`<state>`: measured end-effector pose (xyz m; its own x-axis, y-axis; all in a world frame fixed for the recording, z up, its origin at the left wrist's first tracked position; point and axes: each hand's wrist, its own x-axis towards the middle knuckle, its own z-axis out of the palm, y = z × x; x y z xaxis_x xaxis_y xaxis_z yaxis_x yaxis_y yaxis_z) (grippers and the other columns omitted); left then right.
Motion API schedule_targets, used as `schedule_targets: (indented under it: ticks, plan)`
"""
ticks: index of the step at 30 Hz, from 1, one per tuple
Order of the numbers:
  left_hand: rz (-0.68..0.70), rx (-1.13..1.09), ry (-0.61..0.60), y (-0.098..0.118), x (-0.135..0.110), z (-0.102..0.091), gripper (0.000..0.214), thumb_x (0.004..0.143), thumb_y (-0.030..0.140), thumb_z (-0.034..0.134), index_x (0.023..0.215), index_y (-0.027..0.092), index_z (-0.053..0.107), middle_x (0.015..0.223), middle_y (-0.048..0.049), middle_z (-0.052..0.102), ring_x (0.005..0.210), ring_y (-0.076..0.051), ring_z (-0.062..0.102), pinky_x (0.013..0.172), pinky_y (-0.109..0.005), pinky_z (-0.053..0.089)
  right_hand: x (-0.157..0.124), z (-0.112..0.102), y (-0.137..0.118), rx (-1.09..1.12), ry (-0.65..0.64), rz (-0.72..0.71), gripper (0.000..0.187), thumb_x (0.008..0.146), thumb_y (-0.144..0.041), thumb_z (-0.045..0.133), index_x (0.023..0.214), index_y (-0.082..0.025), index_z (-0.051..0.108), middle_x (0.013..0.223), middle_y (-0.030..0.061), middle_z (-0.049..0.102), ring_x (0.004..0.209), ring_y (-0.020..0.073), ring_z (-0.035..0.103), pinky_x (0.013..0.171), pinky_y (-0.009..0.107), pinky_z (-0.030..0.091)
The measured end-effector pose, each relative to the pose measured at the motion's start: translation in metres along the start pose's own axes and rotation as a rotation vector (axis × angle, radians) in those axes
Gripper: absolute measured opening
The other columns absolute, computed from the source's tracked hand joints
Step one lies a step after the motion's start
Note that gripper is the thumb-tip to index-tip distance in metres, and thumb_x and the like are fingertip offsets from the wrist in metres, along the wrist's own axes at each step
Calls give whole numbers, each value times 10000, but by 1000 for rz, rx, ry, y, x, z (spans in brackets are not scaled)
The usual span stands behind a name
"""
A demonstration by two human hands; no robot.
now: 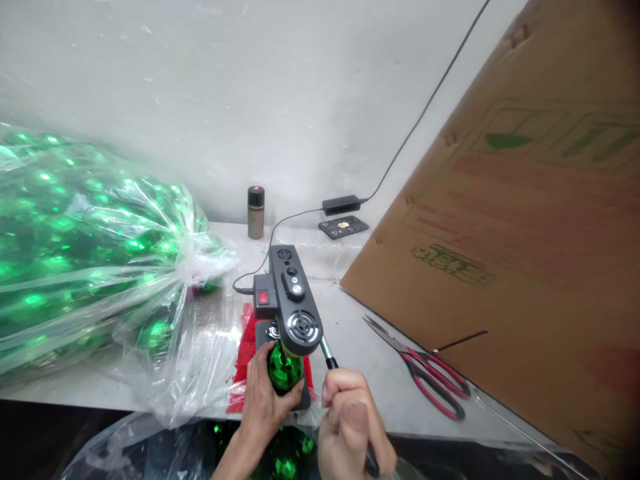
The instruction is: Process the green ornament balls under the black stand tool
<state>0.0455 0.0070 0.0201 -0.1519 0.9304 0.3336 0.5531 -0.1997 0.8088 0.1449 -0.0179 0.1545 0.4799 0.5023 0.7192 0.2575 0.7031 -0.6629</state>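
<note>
My left hand is wrapped around a shiny green faceted bauble. The ball's top sits right beneath the round front end of a black bench machine with a lever. A small box with a red switch is fixed to the machine's left side. My right hand is closed around the dark grip of the lever, whose metal rod runs up to the machine's head. Red tape or sheet shows around the machine's base. The bauble's underside is hidden by my fingers.
A clear plastic bag full of green baubles lies left; more baubles are below the table edge. Red-handled scissors and a large cardboard box are right. Behind are a bottle, power adapter and phone.
</note>
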Motion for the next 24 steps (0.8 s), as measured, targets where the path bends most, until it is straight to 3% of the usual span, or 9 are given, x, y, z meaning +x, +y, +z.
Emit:
schedule_targets:
  ticks: [9,24]
  plan:
    - [-18,4,4,3,1,1,713,755,383,815,1410,175,624,1302,-179,799,1223,-409,781,1037,-623,656,1,4,0,-3,24,-7,421,1137,-167,477,720,-220,510,676,-36,538,607,104,549,568,270,393]
    - [64,23,18,-1,1,6,711,778,327,804,1434,153,593,1310,-192,793,1213,-397,793,1024,-604,673,3,-1,7,-45,-10,-51,420,1138,-213,493,718,-227,498,703,-31,548,584,109,513,538,259,403]
